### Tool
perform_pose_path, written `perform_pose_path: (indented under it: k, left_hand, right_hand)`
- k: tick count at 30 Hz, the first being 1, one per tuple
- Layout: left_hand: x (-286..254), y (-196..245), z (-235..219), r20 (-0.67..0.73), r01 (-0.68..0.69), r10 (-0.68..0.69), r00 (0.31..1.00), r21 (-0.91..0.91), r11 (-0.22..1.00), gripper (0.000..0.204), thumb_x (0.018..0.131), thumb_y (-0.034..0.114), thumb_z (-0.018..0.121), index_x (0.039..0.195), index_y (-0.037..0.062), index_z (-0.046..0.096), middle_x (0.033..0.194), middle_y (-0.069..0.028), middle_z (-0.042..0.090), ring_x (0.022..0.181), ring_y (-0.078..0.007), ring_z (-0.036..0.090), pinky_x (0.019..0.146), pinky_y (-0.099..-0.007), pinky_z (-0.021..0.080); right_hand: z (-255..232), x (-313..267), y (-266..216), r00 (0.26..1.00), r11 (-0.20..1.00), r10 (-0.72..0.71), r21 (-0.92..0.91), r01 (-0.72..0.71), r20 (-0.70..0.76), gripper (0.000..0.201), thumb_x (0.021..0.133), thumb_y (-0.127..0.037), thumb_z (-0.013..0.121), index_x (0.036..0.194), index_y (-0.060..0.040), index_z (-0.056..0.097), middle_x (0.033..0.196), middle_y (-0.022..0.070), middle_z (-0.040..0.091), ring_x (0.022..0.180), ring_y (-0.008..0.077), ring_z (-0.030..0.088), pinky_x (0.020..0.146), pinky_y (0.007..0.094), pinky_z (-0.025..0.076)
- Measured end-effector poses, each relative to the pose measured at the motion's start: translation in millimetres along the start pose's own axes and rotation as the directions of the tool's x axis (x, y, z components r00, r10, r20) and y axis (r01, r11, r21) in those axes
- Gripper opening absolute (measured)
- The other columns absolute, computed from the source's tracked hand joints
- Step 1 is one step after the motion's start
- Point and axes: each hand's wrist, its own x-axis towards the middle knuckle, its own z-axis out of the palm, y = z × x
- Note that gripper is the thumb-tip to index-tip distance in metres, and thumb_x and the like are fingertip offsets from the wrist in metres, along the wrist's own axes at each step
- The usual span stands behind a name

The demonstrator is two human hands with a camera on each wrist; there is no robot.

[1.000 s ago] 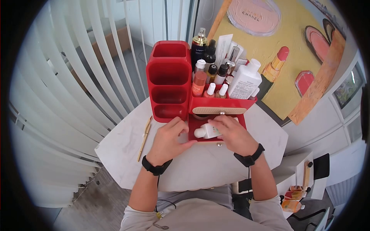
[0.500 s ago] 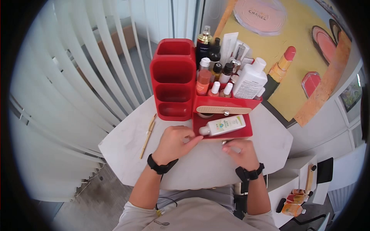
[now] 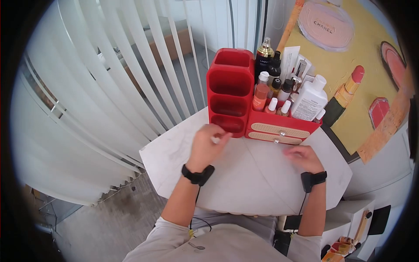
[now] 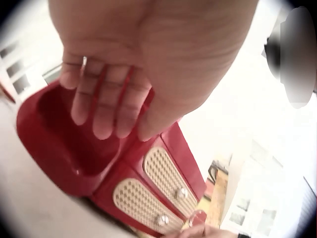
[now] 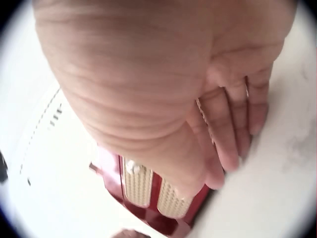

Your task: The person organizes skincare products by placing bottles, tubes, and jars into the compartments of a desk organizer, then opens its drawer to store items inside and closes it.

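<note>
Looking down from the head view, the red organizer (image 3: pixel 244 102) stands at the far edge of the white table (image 3: pixel 244 174), its stepped cups on the left, bottles (image 3: pixel 290 94) crowding the back right, and two beige-fronted drawers (image 3: pixel 279 133) pushed flush in its base. The left hand (image 3: pixel 207 146) sits just in front of the lowest cup with its fingers curled; something small and pale shows at the fingertips, but I cannot tell whether it is being pinched. The right hand (image 3: pixel 303 157) rests relaxed and flat on the table near the drawer fronts, holding nothing.

From the left wrist view, the left hand's fingers (image 4: pixel 106 104) hang over the lowest cup (image 4: pixel 69 144) without touching it, loosely bent, and nothing shows in the palm. The drawers (image 4: pixel 158 191) show perforated fronts with small round metal knobs (image 4: pixel 161 219).

The right wrist view shows the right hand's fingers (image 5: pixel 233 134) stretched out against the table, with the drawer fronts (image 5: pixel 151 191) close beyond them.

As a judgement, the organizer is rigid moulded plastic, smooth and somewhat slick, bottom-steady but top-heavy with bottles, so it would best be braced by its body; each drawer should slide lightly and is best taken by pinching its knob.

Against half a second ago, the lower drawer, then open with a white tube lying in it, is now closed and the tube is out of sight; the right hand has come off the knob, the left has shifted toward the cups, and the camera has swung left.
</note>
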Motion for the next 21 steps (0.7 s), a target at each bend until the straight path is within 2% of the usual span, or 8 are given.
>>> perform_pose_path:
  k: [2, 3, 5, 6, 11, 15, 18, 21]
  left_hand:
    - [-1.1, -11.7, -26.4, -0.024, 0.245, -0.244, 0.969, 0.06, 0.968, 0.019, 0.086, 0.017, 0.084, 0.086, 0.0016, 0.073, 0.082, -0.013, 0.071, 0.079, -0.0306, 0.069, 0.071, -0.0416, 0.054]
    - [-3.1, -15.4, -37.4, -0.019, 0.248, -0.248, 0.969, 0.076, 0.966, 0.019, 0.086, 0.017, 0.084, 0.086, 0.0016, 0.073, 0.082, -0.013, 0.071, 0.079, -0.0306, 0.069, 0.071, -0.0416, 0.054]
    - [-5.1, -20.7, -58.9, 0.071, 0.325, -0.385, 0.92, 0.408, 0.853, 0.023, 0.085, 0.021, 0.084, 0.088, 0.0011, 0.074, 0.082, -0.0128, 0.07, 0.079, -0.03, 0.069, 0.071, -0.042, 0.054]
    - [-4.6, -27.2, -65.3, 0.074, 0.321, -0.386, 0.919, 0.427, 0.845, 0.023, 0.085, 0.021, 0.084, 0.088, 0.0011, 0.074, 0.082, -0.0128, 0.07, 0.079, -0.03, 0.069, 0.071, -0.042, 0.054]
    - [-4.8, -63.9, -70.7, 0.318, 0.354, -0.498, 0.807, 0.416, 0.838, 0.024, 0.083, 0.022, 0.085, 0.087, -0.0001, 0.076, 0.078, -0.0124, 0.073, 0.074, -0.0301, 0.07, 0.068, -0.0384, 0.054]
    - [-8.1, -57.9, -65.4, 0.331, 0.381, -0.495, 0.803, 0.353, 0.855, 0.021, 0.083, 0.019, 0.085, 0.086, -0.001, 0.076, 0.074, -0.0124, 0.073, 0.068, -0.0239, 0.069, 0.066, -0.0345, 0.054]
    - [-15.7, -40.9, -60.9, 0.307, 0.406, -0.512, 0.802, 0.35, 0.844, 0.018, 0.086, 0.013, 0.083, 0.086, -0.0021, 0.074, 0.072, -0.0064, 0.071, 0.066, -0.0126, 0.064, 0.063, -0.0286, 0.051]
    - [-29.4, -26.6, -55.5, 0.021, 0.383, -0.402, 0.916, 0.261, 0.886, 0.013, 0.083, 0.007, 0.083, 0.085, -0.0011, 0.073, 0.071, -0.0071, 0.07, 0.064, -0.0132, 0.062, 0.06, -0.0292, 0.05]
  right_hand:
    - [-17.3, -4.2, 20.6, 0.956, 0.881, 0.283, 0.374, -0.29, 0.075, 0.013, 0.095, -0.007, 0.076, 0.104, 0.0017, 0.078, 0.106, 0.0106, 0.079, 0.101, 0.0215, 0.074, 0.098, 0.0347, 0.056]
    - [-18.3, -5.5, 31.1, 0.977, 0.878, 0.215, 0.438, -0.193, -0.001, 0.014, 0.1, -0.011, 0.073, 0.102, 0.0023, 0.077, 0.095, 0.0099, 0.079, 0.09, 0.0192, 0.075, 0.09, 0.0331, 0.057]
    - [-16.9, -5.5, 37.7, 0.97, 0.824, 0.243, 0.533, -0.193, -0.025, 0.015, 0.101, -0.013, 0.073, 0.101, 0.0019, 0.076, 0.095, 0.0099, 0.078, 0.089, 0.0185, 0.074, 0.087, 0.0328, 0.058]
    - [-16.1, -5.0, 38.7, 0.96, 0.77, 0.275, 0.61, -0.188, -0.052, 0.017, 0.103, -0.015, 0.072, 0.101, 0.0015, 0.075, 0.094, 0.0099, 0.078, 0.088, 0.0179, 0.074, 0.084, 0.0326, 0.058]
    - [-6.9, -4.0, 29.2, 0.951, 0.837, 0.28, 0.518, -0.175, -0.132, 0.019, 0.105, -0.018, 0.07, 0.101, 0.0001, 0.075, 0.091, 0.0079, 0.077, 0.084, 0.0163, 0.072, 0.081, 0.0319, 0.058]
    - [-3.9, -4.9, 21.1, 0.95, 0.849, 0.274, 0.502, -0.167, -0.147, 0.018, 0.105, -0.017, 0.07, 0.101, 0.0003, 0.076, 0.09, 0.0069, 0.076, 0.083, 0.0147, 0.071, 0.081, 0.0306, 0.057]
    - [-2.2, -4.4, 20.0, 0.945, 0.846, 0.285, 0.506, -0.168, -0.163, 0.018, 0.104, -0.017, 0.071, 0.101, 0.0002, 0.076, 0.09, 0.007, 0.076, 0.083, 0.0151, 0.071, 0.08, 0.0308, 0.057]
    - [-0.2, -4.9, 19.8, 0.942, 0.85, 0.282, 0.502, -0.158, -0.181, 0.018, 0.104, -0.016, 0.071, 0.1, 0.0002, 0.076, 0.089, 0.0078, 0.076, 0.082, 0.016, 0.071, 0.08, 0.0314, 0.057]
